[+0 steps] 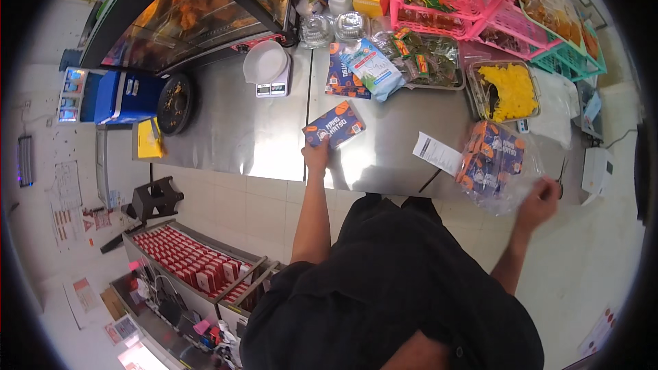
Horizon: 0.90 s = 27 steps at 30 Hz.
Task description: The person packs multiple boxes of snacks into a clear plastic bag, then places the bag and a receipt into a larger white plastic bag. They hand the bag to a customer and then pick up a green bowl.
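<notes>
My left hand (315, 156) holds a printed blue and orange cardboard food box (336, 124) at its near left corner, over the steel counter (267, 149). At the right, my right hand (544, 196) is at the edge of a clear plastic bag (506, 203); motion blur hides whether its fingers grip the film. Similar blue and orange boxes (493, 156) lie in that bag. A white printed paper slip (437, 152) lies just left of the bag, and a pair of scissors (561, 185) is to the right of it.
A kitchen scale with a white bowl (266, 63), a plastic packet (374, 69) on flat printed boxes, and a tray of yellow food (511, 91) stand farther back. Pink crates (437, 2) rise behind. At the left are a heated glass display (190, 20), a black round pan (176, 104) and a blue box (131, 97).
</notes>
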Motion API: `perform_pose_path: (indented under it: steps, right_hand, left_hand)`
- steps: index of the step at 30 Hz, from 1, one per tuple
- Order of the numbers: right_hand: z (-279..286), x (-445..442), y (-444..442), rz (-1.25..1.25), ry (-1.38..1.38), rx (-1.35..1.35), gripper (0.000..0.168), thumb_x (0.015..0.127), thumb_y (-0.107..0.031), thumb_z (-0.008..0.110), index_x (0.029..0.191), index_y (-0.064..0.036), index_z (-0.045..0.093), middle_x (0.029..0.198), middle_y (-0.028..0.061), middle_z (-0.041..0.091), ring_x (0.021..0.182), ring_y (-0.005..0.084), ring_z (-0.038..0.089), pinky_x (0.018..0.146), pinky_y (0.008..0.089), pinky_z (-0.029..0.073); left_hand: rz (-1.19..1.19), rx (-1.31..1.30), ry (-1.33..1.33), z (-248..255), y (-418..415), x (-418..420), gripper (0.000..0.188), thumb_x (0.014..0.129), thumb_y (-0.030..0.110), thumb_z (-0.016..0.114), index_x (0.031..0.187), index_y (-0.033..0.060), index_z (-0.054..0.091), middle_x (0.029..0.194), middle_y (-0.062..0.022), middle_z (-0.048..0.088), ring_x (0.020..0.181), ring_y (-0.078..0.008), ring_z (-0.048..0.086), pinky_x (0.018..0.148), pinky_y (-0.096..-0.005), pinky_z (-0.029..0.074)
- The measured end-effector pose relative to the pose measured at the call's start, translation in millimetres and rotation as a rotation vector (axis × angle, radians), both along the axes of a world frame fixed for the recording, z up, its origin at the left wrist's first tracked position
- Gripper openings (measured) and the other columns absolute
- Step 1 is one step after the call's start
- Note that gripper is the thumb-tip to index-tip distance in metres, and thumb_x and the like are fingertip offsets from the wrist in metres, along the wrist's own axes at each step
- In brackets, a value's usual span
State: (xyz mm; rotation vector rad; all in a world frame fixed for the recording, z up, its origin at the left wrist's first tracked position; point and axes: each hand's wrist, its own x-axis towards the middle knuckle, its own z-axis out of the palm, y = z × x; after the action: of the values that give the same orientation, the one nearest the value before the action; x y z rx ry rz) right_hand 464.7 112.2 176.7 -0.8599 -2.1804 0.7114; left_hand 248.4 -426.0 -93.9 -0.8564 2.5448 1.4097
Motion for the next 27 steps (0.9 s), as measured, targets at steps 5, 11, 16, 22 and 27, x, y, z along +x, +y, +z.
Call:
perform_pose_path:
  steps: [5, 11, 16, 22, 27]
  right_hand:
    - [-111.6, -138.5, -226.2, 0.669, -0.314, -0.388, 0.042, 0.093, -0.032, 0.072, 0.116, 0.002, 0.063, 0.120, 0.0187, 0.064, 0.109, 0.0262, 0.064, 0.094, 0.0383, 0.052]
    - [-217.9, -188.3, -336.6, 0.734, -0.495, -0.330, 0.083, 0.080, -0.059, 0.075, 0.151, -0.027, 0.048, 0.130, 0.0170, 0.052, 0.120, 0.0389, 0.053, 0.103, 0.0478, 0.046]
    - [-200.9, -174.4, -313.8, 0.713, -0.148, -0.875, 0.082, 0.076, -0.037, 0.087, 0.148, -0.018, 0.053, 0.127, 0.0139, 0.056, 0.124, 0.0309, 0.055, 0.106, 0.0414, 0.044]
    - [-38.3, -122.8, -198.6, 0.430, 0.608, -1.046, 0.074, 0.076, -0.015, 0.090, 0.141, -0.008, 0.056, 0.125, 0.0068, 0.063, 0.122, 0.0185, 0.057, 0.108, 0.0365, 0.044]
    - [63.9, -37.7, -59.9, -0.126, 0.713, -1.214, 0.048, 0.088, -0.021, 0.079, 0.129, -0.005, 0.059, 0.112, 0.0094, 0.068, 0.093, 0.0187, 0.070, 0.081, 0.0327, 0.060]
  left_hand:
    - [-0.233, 0.270, -0.045, 65.7, 23.5, -1.7, 0.061, 0.090, 0.031, 0.079, 0.135, -0.0024, 0.055, 0.118, -0.0166, 0.063, 0.098, -0.0294, 0.066, 0.084, -0.0359, 0.055]
    - [-0.150, 0.484, -0.138, 68.2, 2.2, 35.9, 0.061, 0.089, 0.018, 0.081, 0.137, 0.0034, 0.046, 0.110, -0.0063, 0.065, 0.085, -0.0145, 0.062, 0.067, -0.0265, 0.051]
    - [-0.208, 0.616, -0.207, 109.6, 25.4, 33.8, 0.060, 0.094, 0.023, 0.076, 0.142, 0.0068, 0.042, 0.124, -0.0073, 0.061, 0.104, -0.0158, 0.062, 0.083, -0.0318, 0.053]
    - [-0.691, 0.669, -0.006, 227.6, 140.8, 39.2, 0.066, 0.101, 0.037, 0.064, 0.152, 0.0089, 0.033, 0.141, -0.0124, 0.050, 0.125, -0.0239, 0.053, 0.097, -0.0457, 0.049]
    - [-1.098, 0.659, 0.126, 283.9, 278.6, 51.0, 0.064, 0.106, 0.052, 0.034, 0.149, 0.0038, 0.040, 0.149, -0.0131, 0.043, 0.140, -0.0248, 0.040, 0.113, -0.0416, 0.034]
